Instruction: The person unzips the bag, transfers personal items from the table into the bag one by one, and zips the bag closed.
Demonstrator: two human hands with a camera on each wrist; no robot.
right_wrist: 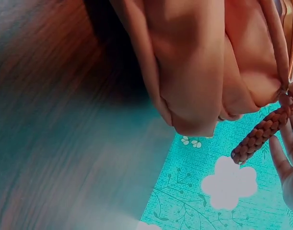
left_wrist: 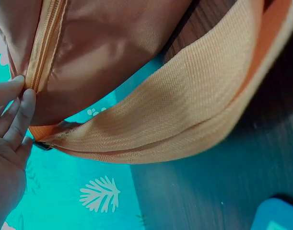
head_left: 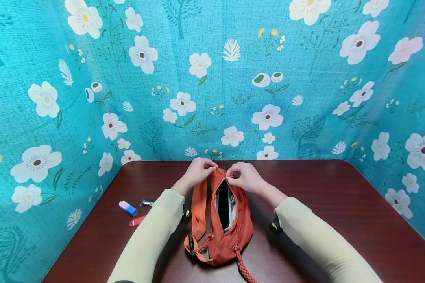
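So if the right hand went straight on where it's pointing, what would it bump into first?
Probably the far end of the orange-red fabric bag, which the right hand touches, then the left hand, though depth is unclear.

No legible text, labels, brands, numbers or signs.

Dark red-brown tabletop (head_left: 311, 204), faintly glossy, far corners rounded. Turquoise cloth (head_left: 233, 94) behind it and along both sides, printed with white flowers (head_left: 267, 117), pale leaf sprigs (head_left: 231, 50) and darker tree shapes (head_left: 153, 133); pinkish flower (head_left: 405, 50) at upper right. On tabletop's left part, small blue-and-lilac object (head_left: 128, 208), lying slanted. Just right of it, shiny metal piece (head_left: 146, 202) (too small to name surely). Nearer, red piece (head_left: 137, 221), right end hidden.
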